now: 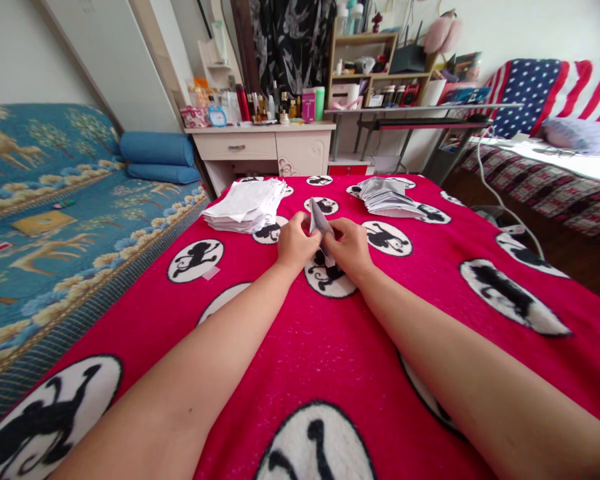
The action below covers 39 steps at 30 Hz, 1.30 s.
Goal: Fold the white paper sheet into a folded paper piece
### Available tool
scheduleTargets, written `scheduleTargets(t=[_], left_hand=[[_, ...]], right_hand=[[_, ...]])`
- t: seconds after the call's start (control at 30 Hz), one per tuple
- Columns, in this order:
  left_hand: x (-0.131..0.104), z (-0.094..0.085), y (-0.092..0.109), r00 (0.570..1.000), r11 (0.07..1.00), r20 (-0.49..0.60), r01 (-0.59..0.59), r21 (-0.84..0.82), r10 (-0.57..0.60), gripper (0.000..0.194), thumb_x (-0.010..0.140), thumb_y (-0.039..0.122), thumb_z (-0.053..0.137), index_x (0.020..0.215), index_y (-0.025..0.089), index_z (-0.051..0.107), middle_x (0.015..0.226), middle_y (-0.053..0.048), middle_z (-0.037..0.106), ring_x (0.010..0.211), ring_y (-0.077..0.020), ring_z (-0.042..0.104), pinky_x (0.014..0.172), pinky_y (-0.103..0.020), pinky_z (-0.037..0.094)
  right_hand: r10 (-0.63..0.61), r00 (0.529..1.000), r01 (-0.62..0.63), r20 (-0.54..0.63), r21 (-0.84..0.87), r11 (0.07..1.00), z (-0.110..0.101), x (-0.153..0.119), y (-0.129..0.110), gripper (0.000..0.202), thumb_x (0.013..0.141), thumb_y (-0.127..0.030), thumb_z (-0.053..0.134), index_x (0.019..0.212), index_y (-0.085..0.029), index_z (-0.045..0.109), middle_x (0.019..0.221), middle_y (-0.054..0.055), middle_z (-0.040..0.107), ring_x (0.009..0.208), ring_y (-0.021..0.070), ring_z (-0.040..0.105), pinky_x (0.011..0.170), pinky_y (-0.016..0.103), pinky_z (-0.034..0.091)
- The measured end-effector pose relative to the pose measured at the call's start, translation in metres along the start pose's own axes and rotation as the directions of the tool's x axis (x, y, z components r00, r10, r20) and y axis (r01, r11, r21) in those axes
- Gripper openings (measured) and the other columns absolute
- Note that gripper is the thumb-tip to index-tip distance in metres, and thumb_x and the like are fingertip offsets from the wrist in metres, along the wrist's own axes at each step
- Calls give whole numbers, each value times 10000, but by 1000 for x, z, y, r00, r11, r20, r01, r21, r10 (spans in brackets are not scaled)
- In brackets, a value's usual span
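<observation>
Between my two hands, just above the red cloth (280, 347), is a small folded sheet of paper (319, 217), greyish white with a pointed upper end. My left hand (297, 243) pinches it from the left, thumb on the near side. On the other side, my right hand (349, 247) grips it with thumb and bent fingers. Part of the paper is hidden behind the fingers. Beyond my left hand lies a stack of loose white sheets (247, 203). A pile of folded papers (386, 198) sits beyond my right hand.
A small paper scrap (211, 273) lies on the cloth at left. A blue patterned sofa (85, 220) flanks the table's left side. Behind stand a white dresser (240, 148) with bottles and a desk with shelves (365, 60). At right is a bed (555, 180), with a white cable (505, 197) nearby.
</observation>
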<state>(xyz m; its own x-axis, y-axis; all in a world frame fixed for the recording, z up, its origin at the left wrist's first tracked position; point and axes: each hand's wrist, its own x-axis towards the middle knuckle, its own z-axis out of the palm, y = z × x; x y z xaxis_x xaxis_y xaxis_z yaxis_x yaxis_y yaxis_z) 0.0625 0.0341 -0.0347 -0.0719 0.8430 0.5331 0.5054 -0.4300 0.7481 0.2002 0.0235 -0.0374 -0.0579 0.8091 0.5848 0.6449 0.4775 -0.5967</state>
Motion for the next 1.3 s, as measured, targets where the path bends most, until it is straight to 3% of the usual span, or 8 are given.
scheduleTargets(t=[0.23, 0.5, 0.73, 0.83, 0.97, 1.1, 1.23, 1.3], left_hand=[[-1, -5, 9, 999, 991, -6, 42, 128, -41, 207, 776, 164, 706, 908, 195, 549, 858, -77, 653, 851, -273, 633, 782, -340, 443], [11, -18, -11, 997, 972, -9, 70, 222, -70, 244, 669, 68, 689, 847, 193, 579, 769, -40, 604, 744, -235, 563, 705, -309, 380], [15, -20, -17, 996, 995, -20, 83, 63, -82, 196, 652, 46, 691, 762, 168, 583, 713, -14, 615, 673, -187, 552, 682, -290, 395], [12, -15, -8, 999, 998, 42, 25, 63, -27, 187, 660, 48, 707, 771, 160, 607, 707, -9, 618, 662, -174, 554, 675, -282, 415], [8, -9, -3, 992, 994, 69, -106, 2, 105, 319, 695, -6, 636, 977, 141, 657, 844, -17, 652, 647, -130, 554, 679, -252, 467], [7, -14, -2, 912, 924, 150, -381, -42, 383, 482, 835, 40, 584, 1288, 203, 619, 1218, -75, 597, 783, -116, 599, 768, -241, 523], [9, -22, -5, 735, 772, 348, -634, 47, 582, 446, 887, 9, 445, 1116, 249, 743, 1266, -73, 578, 1031, -187, 614, 897, -314, 525], [10, -25, -9, 690, 736, 383, -676, 38, 614, 485, 844, -38, 406, 1023, 229, 769, 1269, -82, 582, 1085, -209, 611, 918, -339, 524]], right_hand=[[-39, 999, 39, -13, -51, 998, 1, -1, -2, 256, 853, -213, 522, 923, -119, 750, 822, 66, 650, 713, 117, 519, 689, 235, 344], [318, 938, -301, -140, 130, 945, -9, 7, 19, 237, 755, -153, 535, 909, -102, 707, 720, 55, 649, 659, 146, 564, 684, 259, 392], [160, 986, -148, -48, 193, 970, -8, 2, 1, 452, 841, -524, 639, 1058, -129, 684, 1006, 74, 692, 789, 135, 595, 750, 258, 426], [110, 993, -113, 35, 98, 989, -4, 2, -1, 410, 822, -423, 667, 1114, -134, 673, 991, 59, 688, 785, 130, 574, 725, 246, 389], [172, 985, -172, -8, 31, 985, -5, 5, 8, 153, 784, -208, 586, 853, -101, 671, 737, 27, 619, 655, 96, 474, 641, 232, 302], [307, 951, -308, 38, 211, 928, -10, 8, 18, 130, 723, -182, 563, 766, -94, 647, 674, 26, 606, 598, 96, 502, 578, 214, 320], [377, 915, -404, 145, 322, 856, -13, 7, 23, 171, 704, -238, 566, 760, -98, 647, 588, 20, 574, 496, 105, 493, 491, 209, 328], [383, 908, -418, 167, 351, 838, -13, 7, 22, 189, 693, -253, 570, 764, -98, 652, 568, 18, 564, 471, 103, 481, 466, 206, 326]])
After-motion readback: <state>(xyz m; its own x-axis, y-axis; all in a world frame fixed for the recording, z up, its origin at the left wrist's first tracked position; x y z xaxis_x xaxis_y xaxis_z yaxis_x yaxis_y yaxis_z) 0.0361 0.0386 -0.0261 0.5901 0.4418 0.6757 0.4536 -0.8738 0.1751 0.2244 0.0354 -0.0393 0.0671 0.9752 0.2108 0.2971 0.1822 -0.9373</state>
